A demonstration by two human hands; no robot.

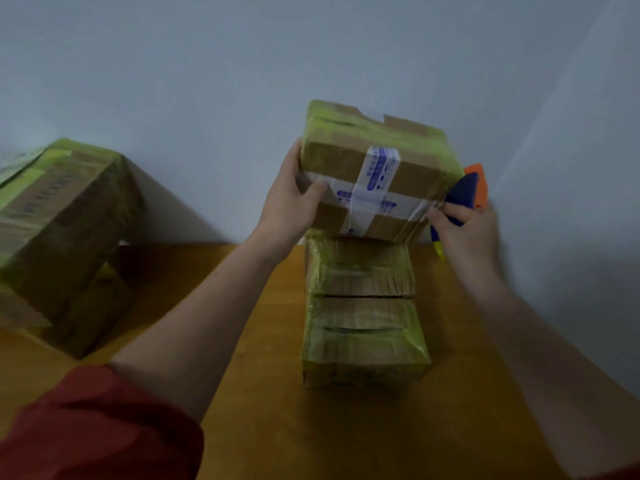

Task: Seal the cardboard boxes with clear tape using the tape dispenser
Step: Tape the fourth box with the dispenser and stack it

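Head view, item one: taped box (377,171) (printed blue-and-white tape crossed on its face), lower edge on the lower box (363,313), on the table (242,427). Your left hand (291,206) grips its 9 o'clock side. Your right hand (464,233) grips the tape dispenser (465,192) at its 3 o'clock edge. Third box (62,220) at 9 o'clock.

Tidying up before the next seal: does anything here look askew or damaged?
Two things. The top box is tilted over the stack, held by the left hand while the right hand grips the dispenser at its edge. The big box at left leans askew over a smaller one.
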